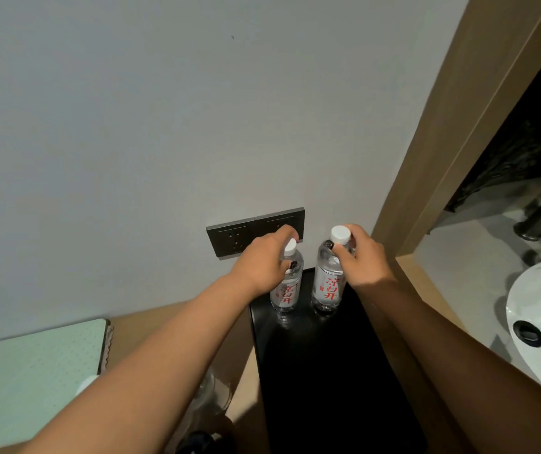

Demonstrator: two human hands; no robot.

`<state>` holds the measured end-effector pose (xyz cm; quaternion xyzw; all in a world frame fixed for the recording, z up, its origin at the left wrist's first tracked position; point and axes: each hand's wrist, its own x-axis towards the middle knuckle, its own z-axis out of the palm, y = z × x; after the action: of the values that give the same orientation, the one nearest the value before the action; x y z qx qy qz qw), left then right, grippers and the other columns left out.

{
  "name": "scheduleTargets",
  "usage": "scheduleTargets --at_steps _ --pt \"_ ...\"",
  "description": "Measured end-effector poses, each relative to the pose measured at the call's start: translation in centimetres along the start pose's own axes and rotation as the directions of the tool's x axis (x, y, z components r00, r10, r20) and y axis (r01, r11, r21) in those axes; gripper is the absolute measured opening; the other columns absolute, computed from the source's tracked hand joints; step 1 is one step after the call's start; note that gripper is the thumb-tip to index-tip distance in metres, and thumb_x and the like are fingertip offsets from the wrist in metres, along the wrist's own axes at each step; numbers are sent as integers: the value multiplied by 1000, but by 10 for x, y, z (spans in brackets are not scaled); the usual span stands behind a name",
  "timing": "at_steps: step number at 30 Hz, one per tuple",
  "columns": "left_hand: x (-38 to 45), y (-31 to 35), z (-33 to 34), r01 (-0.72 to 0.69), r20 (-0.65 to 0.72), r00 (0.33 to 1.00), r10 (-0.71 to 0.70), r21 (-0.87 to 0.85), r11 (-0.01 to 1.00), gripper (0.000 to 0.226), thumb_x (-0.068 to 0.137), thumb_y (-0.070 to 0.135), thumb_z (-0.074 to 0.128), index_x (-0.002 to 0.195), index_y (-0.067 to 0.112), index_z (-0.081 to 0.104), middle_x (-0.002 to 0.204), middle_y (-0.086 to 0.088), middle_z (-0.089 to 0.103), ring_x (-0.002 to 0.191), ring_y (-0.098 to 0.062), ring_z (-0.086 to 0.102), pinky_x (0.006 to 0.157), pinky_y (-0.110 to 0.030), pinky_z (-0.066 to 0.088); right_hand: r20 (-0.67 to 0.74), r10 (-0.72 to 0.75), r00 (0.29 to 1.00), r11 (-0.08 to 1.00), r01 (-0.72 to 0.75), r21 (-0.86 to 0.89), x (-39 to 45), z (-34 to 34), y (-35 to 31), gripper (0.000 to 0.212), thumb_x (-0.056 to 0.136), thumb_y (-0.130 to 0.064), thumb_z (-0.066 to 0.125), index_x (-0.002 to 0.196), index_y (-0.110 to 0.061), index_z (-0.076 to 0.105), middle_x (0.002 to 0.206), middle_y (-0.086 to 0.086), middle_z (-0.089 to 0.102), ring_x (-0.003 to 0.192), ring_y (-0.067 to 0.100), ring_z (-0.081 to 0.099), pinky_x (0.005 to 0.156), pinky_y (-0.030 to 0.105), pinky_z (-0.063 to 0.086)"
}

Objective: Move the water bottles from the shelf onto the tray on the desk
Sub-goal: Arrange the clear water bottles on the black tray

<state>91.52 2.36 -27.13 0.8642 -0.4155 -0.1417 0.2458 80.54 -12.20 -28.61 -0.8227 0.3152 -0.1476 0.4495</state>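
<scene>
On the black shelf (pixel 328 371) at 6 o'clock of the grey wall sockets (pixel 256 232), two clear water bottles stand upright, side by side, near the wall end. Left hand (pixel 262 260) is clamped round the neck of the left bottle (pixel 287 286), just under its white cap. Right hand (pixel 360 257) is clamped round the neck and shoulder of the right bottle (pixel 328 280), thumb across the front. Both bottle bases look to be touching the shelf, can't tell if either is lifted a hair.

Progress, my read: grasp stage only, nothing moved yet. Pale green tray (pixel 33 381) sits at 8 o'clock, lower left, on the wood table (pixel 177 314), well apart from the bottles. What may be another clear bottle or glass shows by the left forearm, too blurred to call. Left to do: lift both, carry across, set on tray.

White sink (pixel 540 322) at 3 o'clock, not involved.
</scene>
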Motion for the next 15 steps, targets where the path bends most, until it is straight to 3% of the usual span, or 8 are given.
scheduleTargets --at_steps 3,8,12,15 --pt "5 1 3 3 -32 999 -3 1 1000 39 83 5 62 117 17 47 108 -13 62 96 -31 59 80 -40 52 -2 -31 1000 999 31 -14 6 4 7 38 93 -11 54 130 -12 47 125 12 58 117 25 53 96 32 42" --pt "3 3 12 29 -94 995 -26 29 999 42 85 11 63 120 22 44 110 -10 61 97 -29 58 81 -43 53 16 -127 992 992 126 21 10 8 14 38 92 -9 54 130 -11 47 121 11 60 106 12 50 89 25 41" --pt "2 5 14 42 -150 988 -26 103 994 43 85 14 61 123 25 43 110 -6 61 97 -28 58 77 -42 53 87 -204 975 976 209 -60 17 13 10 34 92 -12 51 126 -15 47 112 8 61 98 17 55 82 25 41" --pt "3 3 9 56 -153 988 -33 148 987 43 86 16 61 124 24 43 111 -6 61 99 -29 59 76 -40 52 120 -215 969 972 225 -72 21 10 11 33 93 -14 50 126 -16 45 114 8 60 102 19 56 87 30 45"
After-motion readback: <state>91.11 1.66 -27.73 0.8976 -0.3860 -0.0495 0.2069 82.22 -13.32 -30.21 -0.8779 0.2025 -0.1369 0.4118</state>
